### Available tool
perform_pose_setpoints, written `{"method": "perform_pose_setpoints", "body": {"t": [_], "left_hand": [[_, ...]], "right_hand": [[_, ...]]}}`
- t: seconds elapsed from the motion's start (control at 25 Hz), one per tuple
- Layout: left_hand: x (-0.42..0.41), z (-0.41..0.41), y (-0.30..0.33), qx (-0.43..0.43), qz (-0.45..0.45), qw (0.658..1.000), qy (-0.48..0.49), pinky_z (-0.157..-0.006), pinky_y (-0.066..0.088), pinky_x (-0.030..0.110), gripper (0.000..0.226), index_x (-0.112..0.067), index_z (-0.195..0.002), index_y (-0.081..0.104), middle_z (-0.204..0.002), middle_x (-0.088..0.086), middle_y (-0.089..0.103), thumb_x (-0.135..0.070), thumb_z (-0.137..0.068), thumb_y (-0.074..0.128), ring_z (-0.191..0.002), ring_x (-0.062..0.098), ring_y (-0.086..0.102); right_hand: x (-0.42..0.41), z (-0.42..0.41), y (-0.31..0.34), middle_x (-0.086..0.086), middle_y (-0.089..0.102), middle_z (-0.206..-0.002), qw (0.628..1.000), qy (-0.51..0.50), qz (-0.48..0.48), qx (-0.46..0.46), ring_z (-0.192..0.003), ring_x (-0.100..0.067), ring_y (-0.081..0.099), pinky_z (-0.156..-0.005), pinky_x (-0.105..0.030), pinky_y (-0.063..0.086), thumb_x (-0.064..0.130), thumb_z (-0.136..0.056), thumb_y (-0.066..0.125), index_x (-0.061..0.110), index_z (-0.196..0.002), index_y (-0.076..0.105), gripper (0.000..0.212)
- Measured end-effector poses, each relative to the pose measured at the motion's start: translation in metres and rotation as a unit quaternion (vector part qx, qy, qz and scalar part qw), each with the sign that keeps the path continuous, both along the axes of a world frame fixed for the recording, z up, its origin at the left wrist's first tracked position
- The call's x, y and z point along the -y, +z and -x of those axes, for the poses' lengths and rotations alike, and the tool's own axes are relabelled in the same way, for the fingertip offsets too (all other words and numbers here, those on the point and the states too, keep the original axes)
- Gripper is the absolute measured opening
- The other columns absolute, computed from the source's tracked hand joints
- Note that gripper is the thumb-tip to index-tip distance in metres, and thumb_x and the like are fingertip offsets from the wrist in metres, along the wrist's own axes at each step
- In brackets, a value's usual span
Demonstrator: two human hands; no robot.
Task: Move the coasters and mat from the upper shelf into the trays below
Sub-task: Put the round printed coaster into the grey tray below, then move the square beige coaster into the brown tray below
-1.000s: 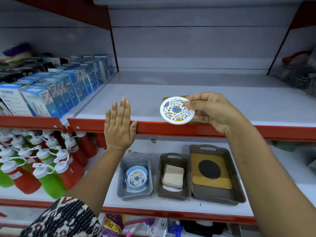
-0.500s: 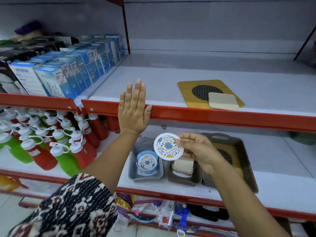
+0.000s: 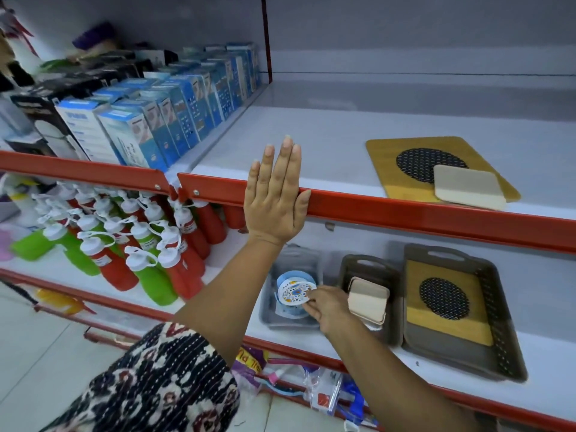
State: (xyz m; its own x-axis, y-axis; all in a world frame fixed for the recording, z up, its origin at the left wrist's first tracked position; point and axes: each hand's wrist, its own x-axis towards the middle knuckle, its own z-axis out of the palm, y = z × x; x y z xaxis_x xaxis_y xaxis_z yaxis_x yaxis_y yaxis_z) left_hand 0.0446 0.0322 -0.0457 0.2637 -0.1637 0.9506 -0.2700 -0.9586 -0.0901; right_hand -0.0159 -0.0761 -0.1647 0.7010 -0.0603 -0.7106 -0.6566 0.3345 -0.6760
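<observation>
My right hand (image 3: 327,307) pinches a round white coaster with a blue and orange flower print (image 3: 294,291), holding it over the small grey tray (image 3: 268,307) on the lower shelf, above blue round coasters lying there. My left hand (image 3: 276,198) rests flat, fingers together, on the red edge of the upper shelf (image 3: 405,210). On the upper shelf lie a wooden mat with a black round insert (image 3: 405,151) and a beige square coaster (image 3: 467,187) overlapping it. The middle brown tray (image 3: 367,266) holds beige square coasters. The large brown tray (image 3: 498,307) holds a similar wooden mat.
Blue boxes (image 3: 174,120) fill the upper shelf's left section. Red and green squeeze bottles (image 3: 140,244) with white caps crowd the lower shelf at left. Packaged goods (image 3: 311,385) hang under the lower shelf. My patterned sleeve (image 3: 156,385) is at the bottom.
My right hand carried the flowered coaster from the upper shelf's edge down to the small grey tray. My left hand stayed on the red shelf edge. The view shifted down and left.
</observation>
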Motion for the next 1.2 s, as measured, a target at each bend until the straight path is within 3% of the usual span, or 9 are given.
{"method": "perform_pose_setpoints", "body": {"t": [0.16,0.44,0.56,0.64,0.72,0.8,0.88,0.96,1.2], "left_hand": [[0.000,-0.001,0.002,0.004,-0.003,1.000,0.005,-0.121,0.002,0.030,0.059,-0.019,-0.152,-0.005,-0.159,-0.010,-0.013,-0.040,-0.098,0.008,-0.147,0.011,-0.006],[0.002,0.003,0.003,-0.005,-0.016,1.000,0.021,-0.121,0.000,0.030,0.059,-0.020,-0.151,-0.009,-0.158,-0.011,-0.016,-0.039,-0.098,0.008,-0.146,0.010,-0.010],[0.001,0.006,0.007,-0.022,-0.016,0.999,0.038,-0.120,0.001,0.030,0.058,-0.019,-0.153,0.006,-0.158,0.001,0.017,-0.039,-0.098,0.010,-0.146,0.009,-0.012],[0.003,0.009,0.008,-0.035,-0.007,0.998,0.046,-0.120,0.001,0.030,0.057,-0.010,-0.146,0.024,-0.147,0.010,0.040,-0.038,-0.098,0.011,-0.146,0.009,-0.011],[0.003,0.012,0.008,-0.046,-0.008,0.998,0.050,-0.120,-0.001,0.029,0.057,-0.006,-0.142,0.028,-0.145,0.014,0.044,-0.038,-0.098,0.011,-0.148,0.016,0.001],[0.002,0.014,0.011,-0.052,-0.020,0.997,0.050,-0.120,-0.003,0.028,0.058,-0.004,-0.142,0.030,-0.145,0.015,0.045,-0.037,-0.098,0.012,-0.141,0.025,0.020],[0.002,0.015,0.013,-0.054,-0.027,0.997,0.049,-0.119,-0.002,0.029,0.058,-0.003,-0.142,0.032,-0.145,0.016,0.044,-0.036,-0.098,0.014,-0.137,0.027,0.025],[0.001,0.017,0.015,-0.061,-0.028,0.997,0.049,-0.119,-0.001,0.029,0.058,-0.003,-0.142,0.031,-0.146,0.016,0.043,-0.036,-0.098,0.014,-0.137,0.027,0.024],[0.000,0.011,0.013,-0.050,-0.011,0.998,0.048,-0.120,0.002,0.031,0.057,-0.006,-0.147,0.025,-0.150,0.010,0.037,-0.037,-0.099,0.015,-0.148,0.014,-0.002]], "right_hand": [[-0.011,-0.008,-0.019,-0.020,0.061,-0.106,0.998,0.008,0.069,0.004,-0.089,-0.028,0.059,-0.079,-0.037,0.057,-0.006,-0.084,0.054,0.006,-0.077,0.056,0.014],[-0.004,0.004,-0.017,-0.015,0.063,-0.097,0.998,0.033,0.058,-0.009,-0.094,-0.025,0.061,-0.098,-0.044,0.049,0.006,-0.083,0.061,0.005,-0.089,0.057,0.007],[0.009,0.025,-0.007,-0.010,0.057,-0.086,0.998,0.052,0.020,0.041,-0.085,-0.018,0.056,-0.091,-0.034,0.051,0.005,-0.088,0.057,0.009,-0.081,0.055,0.008],[0.019,0.047,0.003,-0.006,0.061,-0.091,0.977,0.124,0.113,0.130,-0.086,-0.018,0.058,-0.085,-0.032,0.049,0.019,-0.092,0.056,0.009,-0.095,0.062,0.012],[0.033,0.068,0.011,-0.005,0.064,-0.117,0.900,0.221,0.274,0.257,-0.109,-0.020,0.057,-0.097,-0.032,0.043,0.031,-0.095,0.050,0.008,-0.122,0.059,0.037],[0.050,0.084,0.015,0.001,0.039,-0.150,0.770,0.317,0.432,0.347,-0.141,-0.016,0.030,-0.114,-0.026,0.023,0.044,-0.097,0.039,0.011,-0.145,0.037,0.058],[0.067,0.091,0.021,0.008,0.005,-0.159,0.630,0.364,0.560,0.396,-0.148,-0.010,-0.002,-0.119,-0.029,0.003,0.053,-0.096,0.029,0.018,-0.153,0.014,0.069],[0.083,0.093,0.033,0.004,0.001,-0.159,0.532,0.350,0.645,0.423,-0.148,-0.014,-0.002,-0.120,-0.036,0.004,0.057,-0.095,0.023,0.018,-0.153,0.011,0.071],[0.115,0.065,0.130,-0.005,0.009,-0.159,0.403,0.185,0.746,0.498,-0.148,-0.020,0.008,-0.121,-0.041,0.008,0.056,-0.096,0.025,0.014,-0.151,0.015,0.070]]}}
